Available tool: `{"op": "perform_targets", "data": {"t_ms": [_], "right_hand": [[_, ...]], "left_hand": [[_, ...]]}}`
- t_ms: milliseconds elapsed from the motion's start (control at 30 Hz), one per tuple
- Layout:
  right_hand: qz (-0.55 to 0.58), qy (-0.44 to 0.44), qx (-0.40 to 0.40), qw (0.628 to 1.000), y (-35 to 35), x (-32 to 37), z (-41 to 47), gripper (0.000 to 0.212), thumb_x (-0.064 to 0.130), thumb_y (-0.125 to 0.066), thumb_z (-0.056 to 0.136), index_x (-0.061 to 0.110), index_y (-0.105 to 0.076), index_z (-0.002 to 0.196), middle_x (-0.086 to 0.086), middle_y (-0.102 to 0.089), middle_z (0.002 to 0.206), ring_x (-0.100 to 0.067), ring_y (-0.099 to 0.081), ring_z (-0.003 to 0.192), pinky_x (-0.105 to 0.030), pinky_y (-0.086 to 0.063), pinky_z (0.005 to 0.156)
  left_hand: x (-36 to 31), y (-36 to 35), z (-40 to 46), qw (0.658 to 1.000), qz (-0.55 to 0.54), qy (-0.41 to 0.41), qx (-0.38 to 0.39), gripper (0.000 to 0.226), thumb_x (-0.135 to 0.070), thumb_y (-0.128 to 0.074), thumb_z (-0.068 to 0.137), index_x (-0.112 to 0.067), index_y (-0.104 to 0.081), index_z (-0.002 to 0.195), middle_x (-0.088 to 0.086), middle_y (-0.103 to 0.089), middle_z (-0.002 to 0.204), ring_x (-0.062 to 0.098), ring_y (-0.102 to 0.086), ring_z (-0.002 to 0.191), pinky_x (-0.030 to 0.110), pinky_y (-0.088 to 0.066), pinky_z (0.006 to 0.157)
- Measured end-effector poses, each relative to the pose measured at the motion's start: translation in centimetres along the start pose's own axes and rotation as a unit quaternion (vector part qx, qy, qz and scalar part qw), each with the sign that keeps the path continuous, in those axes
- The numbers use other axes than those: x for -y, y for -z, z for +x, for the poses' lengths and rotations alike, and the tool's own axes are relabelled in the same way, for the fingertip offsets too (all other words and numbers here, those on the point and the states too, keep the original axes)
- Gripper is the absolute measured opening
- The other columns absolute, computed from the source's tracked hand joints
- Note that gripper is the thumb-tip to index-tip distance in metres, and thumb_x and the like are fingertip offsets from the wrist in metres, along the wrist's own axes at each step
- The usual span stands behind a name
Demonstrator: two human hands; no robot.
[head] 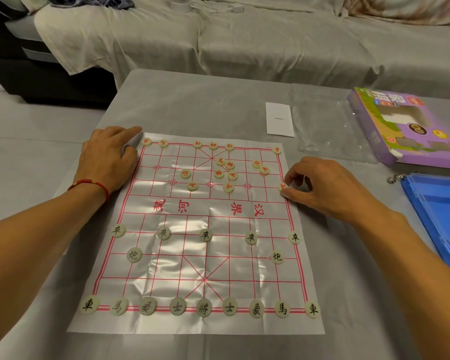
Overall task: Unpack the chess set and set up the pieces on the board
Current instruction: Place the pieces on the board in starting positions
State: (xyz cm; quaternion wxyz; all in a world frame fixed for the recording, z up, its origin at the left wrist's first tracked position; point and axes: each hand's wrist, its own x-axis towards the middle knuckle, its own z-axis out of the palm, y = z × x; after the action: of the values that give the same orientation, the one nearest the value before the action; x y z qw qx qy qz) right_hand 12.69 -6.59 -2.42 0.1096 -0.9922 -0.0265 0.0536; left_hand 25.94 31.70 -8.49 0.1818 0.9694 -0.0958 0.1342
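A glossy white chess mat [195,255] with red grid lines lies on the grey table. Black-lettered round pieces stand in order on its near half, such as the general [203,307]. Red-lettered pieces sit on the far half, some along the back line and several loose near the middle [225,167]. My right hand [322,185] pinches a red piece [282,187] at the mat's right edge. My left hand [109,157] rests flat on the table by the mat's far left corner, index finger pointing toward a red corner piece [147,141].
A purple game box [400,126] and a clear plastic tray [327,126] lie at the far right, with a white leaflet [279,119] beside them. A blue plastic case [439,216] sits at the right edge. A covered sofa [244,42] runs behind the table.
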Motion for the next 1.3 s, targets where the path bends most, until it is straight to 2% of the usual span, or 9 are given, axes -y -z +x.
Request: {"op": "perform_targets", "data": {"t_ms": [267,400,500,633,767,933,1067,1300], "right_hand": [[0.018,0.004,0.0,1.0,-0.1,-0.6,-0.2,0.036,0.051,-0.069,0.084,0.027,-0.064,0.111,0.011,-0.06,0.103,-0.011,-0.058,0.085,-0.025,-0.055,0.078],[0.045,0.01,-0.041,0.998,-0.3,0.3,-0.2,0.032,0.05,-0.068,0.085,0.03,-0.062,0.109,0.014,-0.057,0.1,-0.005,-0.054,0.079,-0.021,-0.05,0.075],[0.063,0.068,-0.069,0.993,-1.4,3.1,0.4,0.026,0.046,-0.065,0.09,0.033,-0.065,0.112,0.014,-0.058,0.103,-0.004,-0.053,0.08,-0.024,-0.053,0.08],[0.058,0.128,-0.056,0.988,-2.6,6.7,2.1,0.032,0.047,-0.061,0.093,0.034,-0.064,0.122,0.012,-0.059,0.113,-0.002,-0.049,0.086,-0.02,-0.047,0.081],[0.024,0.126,-0.044,0.991,-3.3,8.0,3.1,0.037,0.052,-0.063,0.09,0.031,-0.065,0.12,0.011,-0.06,0.115,-0.009,-0.055,0.097,-0.025,-0.05,0.085],[0.038,0.119,-0.022,0.992,-2.9,7.0,2.7,0.032,0.046,-0.066,0.09,0.03,-0.067,0.118,0.01,-0.061,0.112,-0.006,-0.052,0.091,-0.02,-0.045,0.081],[0.041,0.084,-0.026,0.995,-2.2,5.4,2.5,0.032,0.044,-0.067,0.089,0.031,-0.067,0.118,0.01,-0.061,0.114,-0.007,-0.052,0.09,-0.03,-0.054,0.088],[0.034,0.069,-0.032,0.997,-1.8,4.8,2.2,0.038,0.046,-0.069,0.087,0.033,-0.065,0.122,0.009,-0.063,0.115,-0.008,-0.055,0.091,-0.028,-0.053,0.088]], "left_hand": [[0.1,0.0,0.0,1.0,0.002,-0.001,0.0,0.041,-0.026,-0.043,0.099,-0.018,-0.051,0.138,0.015,-0.055,0.133,0.036,-0.047,0.12,0.056,-0.04,0.101],[0.1,0.0,0.0,1.0,-0.002,0.001,0.001,0.041,-0.026,-0.042,0.099,-0.018,-0.051,0.138,0.015,-0.055,0.133,0.036,-0.047,0.12,0.056,-0.04,0.101],[0.0,0.1,0.0,1.0,-0.002,-0.002,0.004,0.044,-0.029,-0.04,0.098,-0.018,-0.051,0.138,0.015,-0.056,0.133,0.036,-0.047,0.12,0.056,-0.04,0.1],[0.2,0.1,-0.1,1.0,-0.001,-0.002,0.005,0.044,-0.03,-0.039,0.097,-0.018,-0.051,0.138,0.014,-0.056,0.133,0.036,-0.047,0.12,0.055,-0.04,0.101],[0.1,-0.1,0.0,1.0,0.0,0.001,0.005,0.043,-0.028,-0.04,0.098,-0.02,-0.05,0.139,0.014,-0.055,0.133,0.035,-0.046,0.121,0.054,-0.039,0.101],[0.1,0.0,0.0,1.0,-0.005,0.002,0.007,0.046,-0.033,-0.037,0.096,-0.02,-0.051,0.138,0.014,-0.056,0.133,0.035,-0.047,0.12,0.055,-0.04,0.101],[0.2,-0.2,0.1,1.0,-0.003,-0.002,0.003,0.042,-0.029,-0.042,0.099,-0.02,-0.05,0.139,0.014,-0.055,0.133,0.035,-0.046,0.121,0.055,-0.04,0.101],[0.3,-0.3,0.1,1.0,0.004,-0.003,0.002,0.041,-0.028,-0.043,0.099,-0.02,-0.05,0.139,0.014,-0.055,0.133,0.035,-0.046,0.121,0.054,-0.039,0.101]]}}
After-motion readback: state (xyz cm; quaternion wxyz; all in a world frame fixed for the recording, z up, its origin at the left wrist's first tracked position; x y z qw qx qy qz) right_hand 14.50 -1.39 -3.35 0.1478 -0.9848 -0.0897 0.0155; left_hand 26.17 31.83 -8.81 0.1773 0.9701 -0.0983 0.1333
